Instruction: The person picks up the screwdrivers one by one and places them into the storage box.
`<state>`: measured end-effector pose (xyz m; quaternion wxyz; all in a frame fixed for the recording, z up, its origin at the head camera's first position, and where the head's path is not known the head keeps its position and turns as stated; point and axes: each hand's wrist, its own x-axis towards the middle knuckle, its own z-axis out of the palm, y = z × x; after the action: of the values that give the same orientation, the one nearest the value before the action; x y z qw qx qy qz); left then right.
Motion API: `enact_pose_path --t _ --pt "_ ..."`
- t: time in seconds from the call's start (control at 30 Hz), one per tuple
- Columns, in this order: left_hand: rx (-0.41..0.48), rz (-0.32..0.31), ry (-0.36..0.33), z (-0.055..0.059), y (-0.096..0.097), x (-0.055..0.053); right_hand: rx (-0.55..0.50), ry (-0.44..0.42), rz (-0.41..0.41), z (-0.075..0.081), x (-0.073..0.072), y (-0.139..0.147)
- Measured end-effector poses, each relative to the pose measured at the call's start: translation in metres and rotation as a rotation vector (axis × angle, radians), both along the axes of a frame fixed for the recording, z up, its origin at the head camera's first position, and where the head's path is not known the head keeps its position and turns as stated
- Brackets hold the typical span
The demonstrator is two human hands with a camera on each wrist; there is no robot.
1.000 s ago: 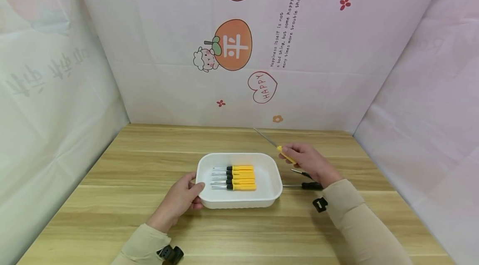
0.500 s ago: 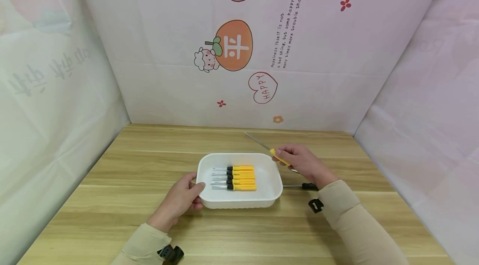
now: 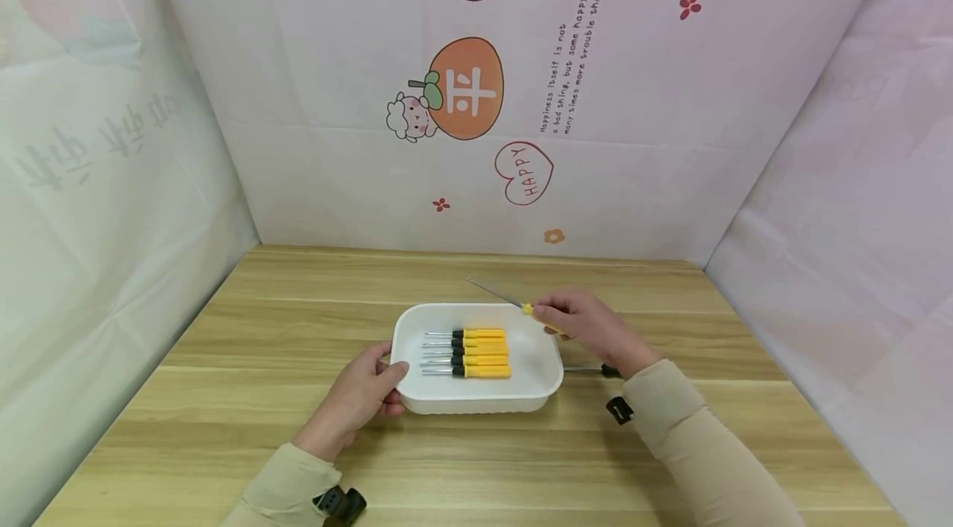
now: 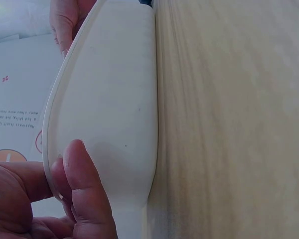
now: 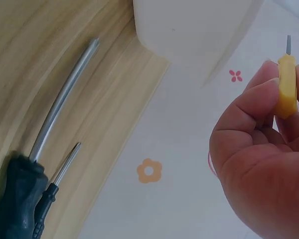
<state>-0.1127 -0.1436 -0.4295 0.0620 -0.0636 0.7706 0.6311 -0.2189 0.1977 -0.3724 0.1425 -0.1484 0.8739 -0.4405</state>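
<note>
A white plastic tray (image 3: 532, 366) stands on the wooden table. Inside it several screwdrivers with yellow-and-black handles (image 3: 484, 349) lie side by side, shafts pointing left. My left hand (image 3: 357, 395) grips the tray's left end, thumb over the rim and fingers outside, as the left wrist view also shows. Over the tray's back right corner, my right hand (image 3: 588, 328) pinches a long-shafted screwdriver by its yellow handle (image 5: 287, 87). Its thin shaft (image 3: 495, 293) points left and toward the back wall.
To the right of the tray lie a large black-handled screwdriver (image 5: 20, 199) and a smaller black one (image 5: 45, 204), partly under my right arm in the head view. A printed white cloth (image 3: 335, 179) hangs behind the table and along both sides.
My right hand has moved left with the yellow-handled screwdriver, from right of the tray to over its back right corner. My left hand and the tray have stayed put.
</note>
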Motion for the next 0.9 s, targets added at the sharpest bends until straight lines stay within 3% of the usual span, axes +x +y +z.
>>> enact_pose_path --t 0.4,0.9 --pt "-0.006 -0.003 0.004 0.000 0.000 0.000 0.115 0.055 0.114 -0.004 0.007 -0.017" --pt "-0.005 -0.004 0.008 -0.001 0.000 -0.001 0.270 0.237 0.244 -0.009 0.016 -0.039"
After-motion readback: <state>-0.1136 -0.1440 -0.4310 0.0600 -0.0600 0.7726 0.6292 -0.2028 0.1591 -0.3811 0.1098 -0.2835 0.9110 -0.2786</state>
